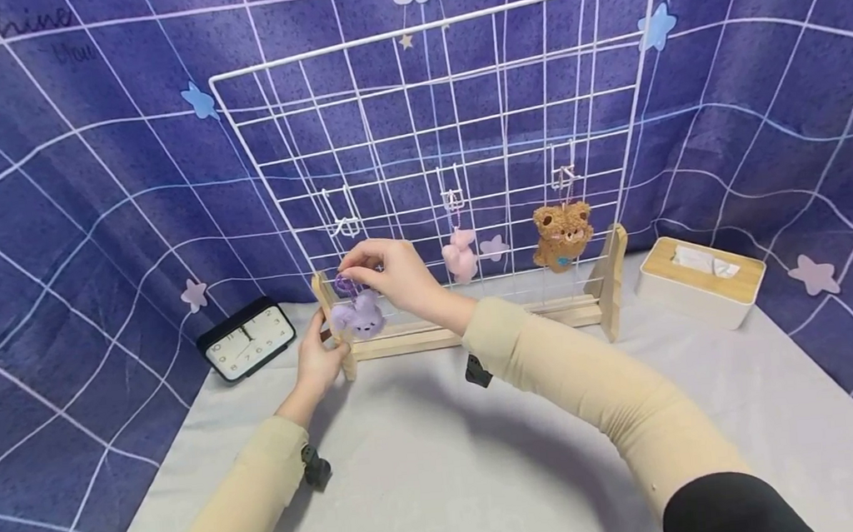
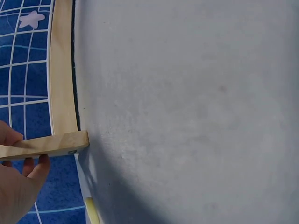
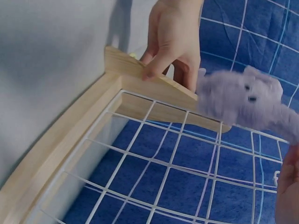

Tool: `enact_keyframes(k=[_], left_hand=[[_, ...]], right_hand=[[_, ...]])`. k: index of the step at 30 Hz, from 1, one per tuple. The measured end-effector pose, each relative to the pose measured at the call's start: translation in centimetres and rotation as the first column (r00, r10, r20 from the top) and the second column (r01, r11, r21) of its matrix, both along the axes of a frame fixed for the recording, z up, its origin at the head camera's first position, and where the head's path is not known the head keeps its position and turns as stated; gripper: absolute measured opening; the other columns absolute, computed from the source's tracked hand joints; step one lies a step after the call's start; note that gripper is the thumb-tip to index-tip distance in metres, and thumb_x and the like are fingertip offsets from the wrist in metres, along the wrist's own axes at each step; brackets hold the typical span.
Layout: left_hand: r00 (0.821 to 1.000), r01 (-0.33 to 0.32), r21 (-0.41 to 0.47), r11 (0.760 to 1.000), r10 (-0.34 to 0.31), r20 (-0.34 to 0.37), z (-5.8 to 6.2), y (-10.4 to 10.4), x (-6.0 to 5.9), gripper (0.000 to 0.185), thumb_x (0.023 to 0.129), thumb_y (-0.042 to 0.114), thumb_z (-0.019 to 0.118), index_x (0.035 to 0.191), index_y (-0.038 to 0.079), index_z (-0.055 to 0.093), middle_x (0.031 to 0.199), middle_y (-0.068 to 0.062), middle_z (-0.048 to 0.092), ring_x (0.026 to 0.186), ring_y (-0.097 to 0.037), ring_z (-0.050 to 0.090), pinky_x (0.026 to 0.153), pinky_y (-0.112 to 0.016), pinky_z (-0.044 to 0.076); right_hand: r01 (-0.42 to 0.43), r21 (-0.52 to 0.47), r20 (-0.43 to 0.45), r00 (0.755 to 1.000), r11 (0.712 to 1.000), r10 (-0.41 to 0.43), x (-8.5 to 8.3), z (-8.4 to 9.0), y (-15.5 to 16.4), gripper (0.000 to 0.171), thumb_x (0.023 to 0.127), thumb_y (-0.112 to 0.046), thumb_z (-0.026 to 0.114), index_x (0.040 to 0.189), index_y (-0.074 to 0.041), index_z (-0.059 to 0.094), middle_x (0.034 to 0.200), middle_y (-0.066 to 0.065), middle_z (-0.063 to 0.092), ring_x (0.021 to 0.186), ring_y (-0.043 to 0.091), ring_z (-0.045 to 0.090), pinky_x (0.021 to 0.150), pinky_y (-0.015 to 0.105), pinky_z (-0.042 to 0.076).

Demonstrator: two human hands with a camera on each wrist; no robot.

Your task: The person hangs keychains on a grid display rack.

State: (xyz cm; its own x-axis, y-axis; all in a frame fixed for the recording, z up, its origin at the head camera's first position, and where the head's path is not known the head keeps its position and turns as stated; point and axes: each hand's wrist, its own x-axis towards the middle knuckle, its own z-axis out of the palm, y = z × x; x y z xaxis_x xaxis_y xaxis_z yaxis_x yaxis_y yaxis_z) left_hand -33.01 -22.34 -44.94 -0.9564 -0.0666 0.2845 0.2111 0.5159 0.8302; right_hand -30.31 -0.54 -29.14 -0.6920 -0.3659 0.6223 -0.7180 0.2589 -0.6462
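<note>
In the head view my right hand (image 1: 405, 276) pinches the purple ring of a lilac plush keychain (image 1: 361, 316), which dangles in front of the left end of a white wire grid rack (image 1: 385, 127). My left hand (image 1: 319, 360) grips the rack's left wooden foot (image 2: 51, 143), thumb on one side and fingers on the other. Just above the right hand, a white hook (image 1: 346, 225) on the grid carries nothing. A pink plush keychain (image 1: 460, 257) and a brown bear keychain (image 1: 563, 237) hang from hooks farther right. The right wrist view shows the lilac plush (image 3: 240, 95) slightly blurred.
A black-framed clock (image 1: 247, 338) stands left of the rack. Right of it sits a tissue box (image 1: 702, 281) with a wooden lid. Behind everything hangs a blue patterned curtain (image 1: 117, 157). A pale cloth (image 1: 427, 466) covers the table.
</note>
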Motion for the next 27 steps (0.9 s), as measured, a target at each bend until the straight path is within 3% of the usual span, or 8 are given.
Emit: enact_keyframes(k=[12,16,27], left_hand=[[1.0,-0.005,0.004,1.0,0.005,0.025,0.0,0.0,0.1,0.087,0.074,-0.006,0.059,0.149,0.025,0.028,0.151,-0.009,0.033,0.125,-0.038,0.047,0.098,-0.051,0.048],[1.0,-0.001,0.009,1.0,0.001,0.018,-0.1,0.1,0.1,0.087,0.074,-0.006,0.059,0.15,0.023,0.028,0.151,-0.01,0.034,0.124,-0.038,0.048,0.098,-0.05,0.048],[1.0,0.012,-0.011,1.0,-0.011,0.025,0.1,0.0,0.2,0.086,0.076,-0.006,0.059,0.15,0.024,0.027,0.152,-0.009,0.033,0.126,-0.037,0.047,0.102,-0.052,0.045]], right_hand=[[0.046,-0.047,-0.116,0.992,0.998,-0.052,-0.1,1.6,-0.4,0.01,0.086,-0.02,0.067,0.093,-0.013,0.072,0.089,-0.003,0.071,0.07,0.0,0.061,0.063,0.016,0.051],[0.057,-0.044,-0.128,0.99,0.997,-0.062,0.0,2.2,-0.5,0.01,0.087,-0.02,0.067,0.093,-0.014,0.072,0.091,-0.004,0.072,0.073,0.0,0.062,0.067,0.015,0.051],[0.067,-0.082,-0.15,0.985,0.994,-0.079,0.0,3.4,-1.0,0.011,0.086,-0.021,0.068,0.093,-0.014,0.072,0.091,-0.004,0.071,0.072,-0.001,0.061,0.061,0.016,0.049]])
